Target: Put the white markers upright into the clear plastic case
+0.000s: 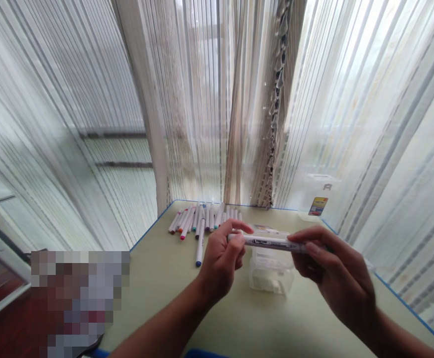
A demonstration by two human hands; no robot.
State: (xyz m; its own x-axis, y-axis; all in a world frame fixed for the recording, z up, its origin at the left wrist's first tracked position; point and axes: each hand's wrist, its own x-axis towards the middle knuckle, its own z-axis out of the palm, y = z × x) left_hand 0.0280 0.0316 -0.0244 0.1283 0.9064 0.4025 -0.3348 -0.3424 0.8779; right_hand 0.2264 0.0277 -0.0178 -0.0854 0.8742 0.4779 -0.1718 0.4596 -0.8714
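Observation:
A white marker pen [271,243] with dark printing along its barrel is held level above the table. My left hand [224,256] pinches its left end between thumb and fingers, the forefinger stretched over it. At the other end, the thumb and fingers of my right hand [332,268] are closed around the pen. Beneath and behind the pen stands a clear plastic box [271,276], partly hidden by it and my right hand. Several white markers [198,219] with coloured ends lie in a loose bunch beyond my left hand; a blue-ended marker [199,246] sticks out towards me.
The pale green table [157,278] has a blue edge. A clear container [319,199] with a yellow label stands at the back right. Sheer striped curtains [202,99] hang behind the table. A white-framed object [0,268] and a pixelated patch are at left.

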